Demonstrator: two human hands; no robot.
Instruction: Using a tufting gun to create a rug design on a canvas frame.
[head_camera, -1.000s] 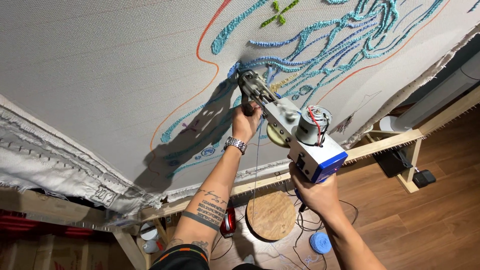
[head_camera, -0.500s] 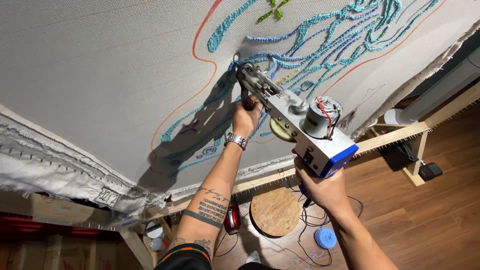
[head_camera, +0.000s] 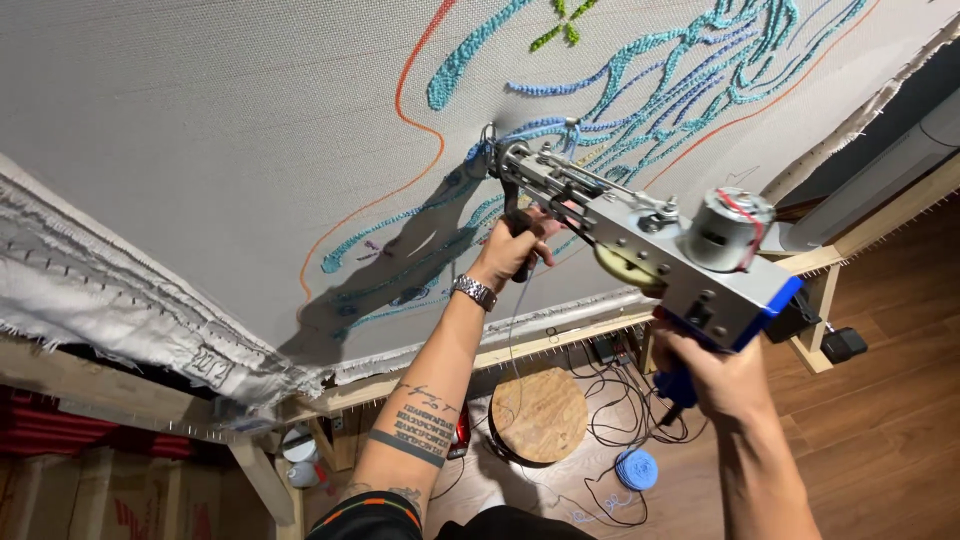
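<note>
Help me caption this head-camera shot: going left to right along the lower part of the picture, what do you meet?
Frayed cloth edge → tattooed left forearm → round wooden stool → blue yarn ball → right hand on the tufting gun's blue handle → black pedal-like box.

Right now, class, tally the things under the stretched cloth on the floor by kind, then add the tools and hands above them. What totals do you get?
Round wooden stool: 1
Ball of blue yarn: 1
Tufting gun: 1
Hands: 2, the left hand on the front handle and the right hand on the blue rear grip
Total: 5
</note>
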